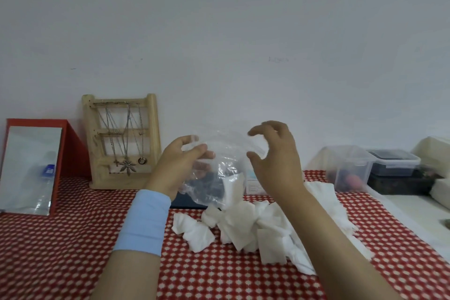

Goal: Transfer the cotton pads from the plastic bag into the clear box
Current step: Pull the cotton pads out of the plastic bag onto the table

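Above a red-checked desk [60, 238] by a white wall [219, 31], the left hand [177, 165] gripped the plastic bag [219, 153]; whether the right hand [275, 161] held it was unclear. Cotton pads [241, 229] lay beneath.

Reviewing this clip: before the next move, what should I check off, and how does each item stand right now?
1. Left hand holds plastic bag: ok, pinching its upper edge.
2. Right hand grips bag: not ok, thumb and fingers apart.
3. Bag emptied: cannot tell, film is crumpled.
4. Cotton pads reachable: ok, heaped on the tablecloth below both hands.
5. Clear box open and free: cannot tell; something reddish shows inside.
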Available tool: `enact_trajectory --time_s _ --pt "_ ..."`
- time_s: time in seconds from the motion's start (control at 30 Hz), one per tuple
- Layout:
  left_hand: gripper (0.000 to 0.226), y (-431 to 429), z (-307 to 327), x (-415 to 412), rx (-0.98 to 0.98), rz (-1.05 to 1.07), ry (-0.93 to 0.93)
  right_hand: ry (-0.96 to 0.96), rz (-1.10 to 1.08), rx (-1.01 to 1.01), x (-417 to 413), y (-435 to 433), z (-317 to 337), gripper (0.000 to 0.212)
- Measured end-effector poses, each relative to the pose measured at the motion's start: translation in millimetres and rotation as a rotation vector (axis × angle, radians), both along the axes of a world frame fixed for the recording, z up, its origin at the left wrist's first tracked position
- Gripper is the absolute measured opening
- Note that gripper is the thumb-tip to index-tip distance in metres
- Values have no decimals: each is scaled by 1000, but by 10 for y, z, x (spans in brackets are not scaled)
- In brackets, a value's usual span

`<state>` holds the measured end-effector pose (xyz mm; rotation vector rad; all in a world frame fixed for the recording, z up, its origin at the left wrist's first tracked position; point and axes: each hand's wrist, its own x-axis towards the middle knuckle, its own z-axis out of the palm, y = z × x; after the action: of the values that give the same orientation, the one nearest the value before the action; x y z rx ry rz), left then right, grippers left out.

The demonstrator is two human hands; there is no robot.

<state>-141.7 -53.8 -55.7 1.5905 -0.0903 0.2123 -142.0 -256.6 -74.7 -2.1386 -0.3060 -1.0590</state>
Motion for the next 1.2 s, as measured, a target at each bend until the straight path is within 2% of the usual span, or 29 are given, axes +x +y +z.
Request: enact_trajectory --time_s 0.03,0.07,0.17,0.23,0.3,0.33,0.4,0.47,0.53,0.67,0.77,0.83,0.97,1.03,1.1,1.17,1.2 --pt "28 -20 5 -11 0 -42 6 -52 50 -100 -3 18 -4 41" --pt "28 -41 15 -26 5 -73 -2 -5 133 -158 -16 42 0 42" --pt "27 -115 19 -32 63 -56 -80 356 351 -191 -79 80 -27 68" --pt "26 -161 3 -25 109 -39 -108 403 387 -166 -95 42 -46 75" --pt "30 -225 -18 -15 142 -41 -99 380 330 -161 -86 -54 8 73" --pt "38 -253 -26 -10 166 -25 -108 374 293 -172 -68 -112 53 70" --pt "68 -325 -18 9 263 6 -180 363 229 -202 -29 -262 161 62" --pt "88 -446 40 75 454 -69 -270 354 174 -229 9 -454 282 58" --pt "82 -643 127 165 659 -166 -318 339 123 -251 38 -666 418 54" --pt "51 -1191 277 380 701 -171 -347 320 -62 -396 111 -1154 616 48" --pt "60 -1534 240 512 821 -280 -275 347 -282 -534 193 -1507 543 47" --pt "63 -1727 161 584 907 -346 -212 475 -381 -604 256 -1724 405 50" --pt "51 -1931 -73 672 1016 -415 -121 836 -421 -781 306 -1916 53 68" --pt "50 -1956 -175 710 1056 -445 -80 796 -467 -833 320 -1924 -41 71" --pt "49 -1946 -230 743 1078 -454 -38 623 -473 -831 351 -1876 -48 59" --pt "47 -1934 -256 784 1093 -444 -22 526 -370 -796 395 -1805 -39 46" --pt "46 -1926 -260 796 1101 -437 -21 570 -301 -770 410 -1775 -38 41"
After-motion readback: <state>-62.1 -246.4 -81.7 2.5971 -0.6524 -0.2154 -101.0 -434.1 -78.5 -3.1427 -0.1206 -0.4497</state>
